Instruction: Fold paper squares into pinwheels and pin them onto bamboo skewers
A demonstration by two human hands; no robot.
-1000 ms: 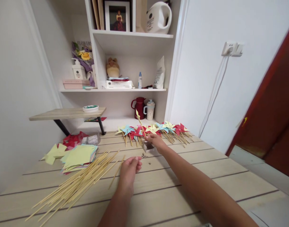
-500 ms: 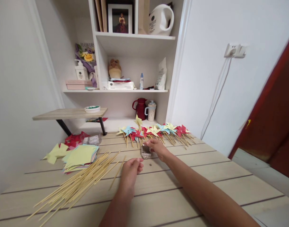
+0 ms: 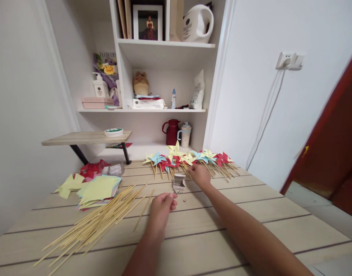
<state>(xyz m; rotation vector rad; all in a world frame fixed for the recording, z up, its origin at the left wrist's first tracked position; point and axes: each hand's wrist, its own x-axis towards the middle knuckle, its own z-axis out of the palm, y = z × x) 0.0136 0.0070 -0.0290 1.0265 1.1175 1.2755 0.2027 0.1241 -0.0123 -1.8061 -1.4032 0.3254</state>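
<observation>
Yellow, blue and red pinwheels point(image 3: 190, 159); pale wood-grain table point(image 3: 250, 214); dark red jug point(image 3: 172, 131).

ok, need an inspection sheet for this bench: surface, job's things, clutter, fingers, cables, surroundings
Surface: pale wooden plank table, dark seams between planks.
Job's things: yellow pinwheel with its stick at the right hand, over the row of finished pinwheels; small open box and a small loose piece in front of it; bamboo sticks; stack of paper squares.
Clutter: red paper pieces at the back left.
Fingers: left hand curled, resting on the table; whether it holds anything cannot be told. Right hand closed on the pinwheel's stick.
Cables: white leads hang from a wall socket.
Surroundings: white shelves with a picture frame, jugs and bottles; low wooden riser; red door.
</observation>
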